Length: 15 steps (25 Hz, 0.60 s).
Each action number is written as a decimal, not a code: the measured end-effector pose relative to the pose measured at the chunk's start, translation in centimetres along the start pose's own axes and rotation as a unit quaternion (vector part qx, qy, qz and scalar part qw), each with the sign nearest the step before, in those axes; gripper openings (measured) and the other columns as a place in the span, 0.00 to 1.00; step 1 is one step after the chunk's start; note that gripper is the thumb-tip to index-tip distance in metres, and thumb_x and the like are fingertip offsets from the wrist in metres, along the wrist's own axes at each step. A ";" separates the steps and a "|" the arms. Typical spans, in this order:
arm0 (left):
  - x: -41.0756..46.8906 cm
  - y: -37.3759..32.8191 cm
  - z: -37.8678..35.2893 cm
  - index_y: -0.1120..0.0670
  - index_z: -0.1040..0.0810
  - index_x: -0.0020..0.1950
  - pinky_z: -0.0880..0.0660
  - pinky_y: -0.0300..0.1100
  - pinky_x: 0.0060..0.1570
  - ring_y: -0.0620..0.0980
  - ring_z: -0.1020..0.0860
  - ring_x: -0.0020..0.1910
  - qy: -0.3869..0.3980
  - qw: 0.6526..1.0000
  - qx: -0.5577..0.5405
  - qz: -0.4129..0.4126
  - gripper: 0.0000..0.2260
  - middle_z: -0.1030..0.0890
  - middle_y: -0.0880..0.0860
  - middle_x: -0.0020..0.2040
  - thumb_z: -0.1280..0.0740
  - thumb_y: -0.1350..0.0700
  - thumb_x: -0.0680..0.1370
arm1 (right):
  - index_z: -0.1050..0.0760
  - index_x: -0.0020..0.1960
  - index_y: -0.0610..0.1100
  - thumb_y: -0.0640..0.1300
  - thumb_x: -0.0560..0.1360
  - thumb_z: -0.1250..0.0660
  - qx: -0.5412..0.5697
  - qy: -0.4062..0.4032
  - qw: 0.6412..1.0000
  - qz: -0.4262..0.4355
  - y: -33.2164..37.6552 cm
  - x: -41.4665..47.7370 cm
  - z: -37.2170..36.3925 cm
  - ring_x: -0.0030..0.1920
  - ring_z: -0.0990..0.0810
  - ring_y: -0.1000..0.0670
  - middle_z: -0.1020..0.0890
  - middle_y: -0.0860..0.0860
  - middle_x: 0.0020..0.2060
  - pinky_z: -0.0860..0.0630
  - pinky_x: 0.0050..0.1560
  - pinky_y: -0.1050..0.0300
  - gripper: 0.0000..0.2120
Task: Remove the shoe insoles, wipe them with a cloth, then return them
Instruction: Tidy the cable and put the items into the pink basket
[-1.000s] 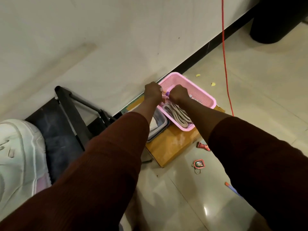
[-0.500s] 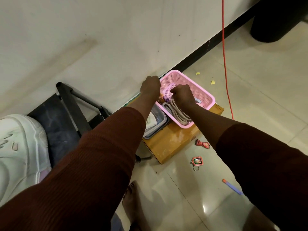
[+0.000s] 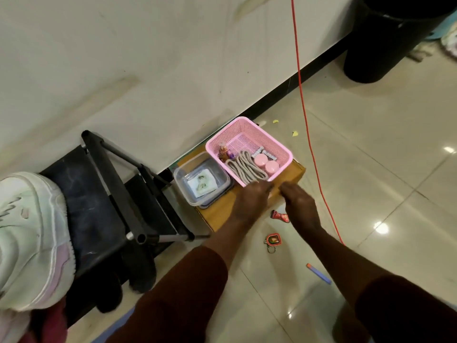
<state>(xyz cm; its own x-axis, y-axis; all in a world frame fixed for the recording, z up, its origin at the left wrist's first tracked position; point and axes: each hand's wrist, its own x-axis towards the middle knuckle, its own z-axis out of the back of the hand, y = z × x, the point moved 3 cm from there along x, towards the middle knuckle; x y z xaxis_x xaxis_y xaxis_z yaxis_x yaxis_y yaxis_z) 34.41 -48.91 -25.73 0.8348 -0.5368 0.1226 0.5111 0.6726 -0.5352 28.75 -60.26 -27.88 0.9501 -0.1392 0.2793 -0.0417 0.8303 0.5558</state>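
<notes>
left hand [image 3: 248, 203] and right hand [image 3: 300, 206] hover by the pink basket [image 3: 243, 120], fingers loose, blurred, holding nothing. the white shoe [image 3: 29, 233] sits well apart on the black rack [image 3: 99, 206], insole unseen. a folded cloth [image 3: 202, 185] lies in the clear box [image 3: 178, 180]. wiping looks unstarted.

Drawn back out of the pink basket [image 3: 232, 134] to just before its near rim, over the wooden box [image 3: 217, 216], with left hand [image 3: 249, 201] and right hand [image 3: 299, 201] now apart, loose-fingered and holding nothing, laying bare the coiled laces [image 3: 247, 169], two round pink pots [image 3: 261, 159] and a small bottle [image 3: 223, 151].
</notes>
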 end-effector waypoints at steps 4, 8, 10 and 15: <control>-3.4 1.5 -7.2 0.58 0.17 0.45 0.22 0.41 0.31 0.56 0.19 0.34 0.067 0.997 0.010 0.024 0.08 0.17 0.57 0.37 0.36 0.62 0.71 | 0.20 0.45 0.35 0.24 0.62 0.30 -0.017 0.104 0.992 -0.064 -4.2 -5.0 -3.8 0.37 0.18 0.42 0.17 0.41 0.39 0.24 0.35 0.59 0.14; -5.6 3.6 -13.4 0.61 0.22 0.60 0.26 0.45 0.52 0.58 0.21 0.53 0.218 0.965 0.015 0.148 0.12 0.20 0.61 0.54 0.36 0.61 0.77 | 0.20 0.50 0.35 0.32 0.72 0.35 -0.048 0.210 0.962 -0.167 -7.9 -6.8 -7.9 0.45 0.19 0.40 0.18 0.39 0.45 0.24 0.42 0.54 0.09; -6.4 4.8 -15.7 0.59 0.27 0.64 0.28 0.44 0.56 0.56 0.24 0.58 0.279 0.943 0.064 0.171 0.15 0.23 0.59 0.59 0.36 0.56 0.78 | 0.22 0.48 0.36 0.34 0.74 0.40 -0.089 0.247 0.952 -0.159 -9.4 -6.4 -9.6 0.45 0.20 0.40 0.19 0.40 0.44 0.25 0.41 0.53 0.09; -7.7 5.5 -18.6 0.58 0.29 0.62 0.28 0.43 0.55 0.55 0.27 0.60 0.289 0.933 0.081 0.198 0.15 0.27 0.57 0.61 0.35 0.59 0.76 | 0.24 0.48 0.37 0.33 0.74 0.40 -0.164 0.281 0.939 -0.111 -10.6 -4.5 -11.8 0.48 0.22 0.41 0.21 0.42 0.45 0.25 0.43 0.51 0.06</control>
<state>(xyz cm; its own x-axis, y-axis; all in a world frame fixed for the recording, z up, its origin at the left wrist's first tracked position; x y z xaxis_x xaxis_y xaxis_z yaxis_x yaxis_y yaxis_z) 26.95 -50.54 -45.15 0.7389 -0.3842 -0.5535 0.2502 0.9192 -0.3041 28.60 -62.05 -44.27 0.9411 -0.0978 -0.3237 0.1863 0.9489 0.2547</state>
